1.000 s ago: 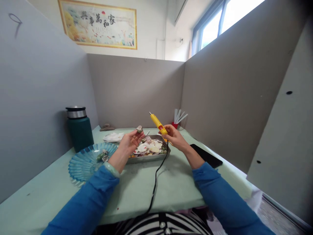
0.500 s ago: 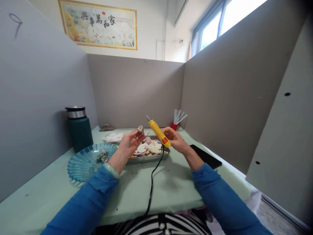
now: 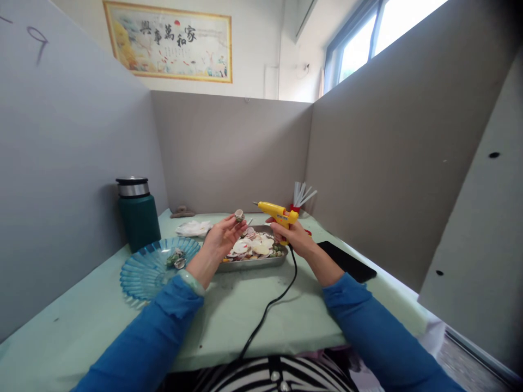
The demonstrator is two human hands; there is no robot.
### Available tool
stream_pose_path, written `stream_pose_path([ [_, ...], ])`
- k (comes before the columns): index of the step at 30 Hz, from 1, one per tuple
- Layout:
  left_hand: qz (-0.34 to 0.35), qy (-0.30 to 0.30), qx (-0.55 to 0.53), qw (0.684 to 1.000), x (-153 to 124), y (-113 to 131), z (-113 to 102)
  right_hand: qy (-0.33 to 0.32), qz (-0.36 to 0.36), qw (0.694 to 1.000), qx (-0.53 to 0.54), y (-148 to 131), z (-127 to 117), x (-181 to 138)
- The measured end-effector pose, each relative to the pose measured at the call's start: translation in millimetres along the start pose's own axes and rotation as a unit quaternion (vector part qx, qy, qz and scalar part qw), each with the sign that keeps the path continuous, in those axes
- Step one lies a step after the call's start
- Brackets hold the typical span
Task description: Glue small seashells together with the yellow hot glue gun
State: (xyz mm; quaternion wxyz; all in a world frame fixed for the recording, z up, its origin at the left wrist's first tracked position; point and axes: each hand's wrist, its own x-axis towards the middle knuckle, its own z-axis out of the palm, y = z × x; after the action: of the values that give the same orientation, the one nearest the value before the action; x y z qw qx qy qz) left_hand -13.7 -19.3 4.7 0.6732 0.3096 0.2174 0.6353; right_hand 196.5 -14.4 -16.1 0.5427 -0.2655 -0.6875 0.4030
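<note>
Between the fingertips of my left hand (image 3: 223, 235) is a small shell (image 3: 239, 215), its pale round opening tilted up. My right hand (image 3: 295, 237) is wrapped round the handle of a yellow glue gun (image 3: 278, 212). The gun's metal nozzle points left toward the shell, with a gap between them. A black cord (image 3: 267, 310) runs from the handle down to the table's front edge. Beneath and behind my hands stands a metal tray (image 3: 253, 264) heaped with flat pale shells (image 3: 261, 246).
A blue fluted glass plate (image 3: 141, 272) with a few shells (image 3: 176, 258) lies left. Behind it stands a green bottle (image 3: 141, 220). White glue sticks (image 3: 301, 195) stand in a red cup at the back. A black flat object (image 3: 347, 261) lies right. Grey partitions (image 3: 232, 152) enclose the table.
The glue gun has turned in my right hand, from slanting with its handle end toward me to lying nearly level, nozzle left. My left hand still holds the shell. The view shifted slightly.
</note>
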Motion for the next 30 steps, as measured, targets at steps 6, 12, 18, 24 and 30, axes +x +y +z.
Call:
stream_pose_path([
  [6, 0.014, -0.017, -0.001, 1.000, 3, -2, -4, -0.010, 0.015, 0.998, -0.067, -3, 8, -4],
  [12, 0.024, -0.031, 0.009, 0.999, 4, -4, -5, -0.004, 0.020, 0.992, -0.121, -6, 14, -6],
  [18, 0.021, -0.035, -0.005, 0.999, 3, -4, -3, -0.007, 0.015, 0.989, -0.149, -2, 14, -4],
  [24, 0.021, -0.052, -0.002, 0.998, 4, -5, -4, -0.002, 0.009, 0.989, -0.147, 2, 13, -4],
  [30, 0.023, -0.049, 0.001, 0.999, 2, -5, -3, -0.003, 0.019, 0.990, -0.142, -3, 14, -5],
])
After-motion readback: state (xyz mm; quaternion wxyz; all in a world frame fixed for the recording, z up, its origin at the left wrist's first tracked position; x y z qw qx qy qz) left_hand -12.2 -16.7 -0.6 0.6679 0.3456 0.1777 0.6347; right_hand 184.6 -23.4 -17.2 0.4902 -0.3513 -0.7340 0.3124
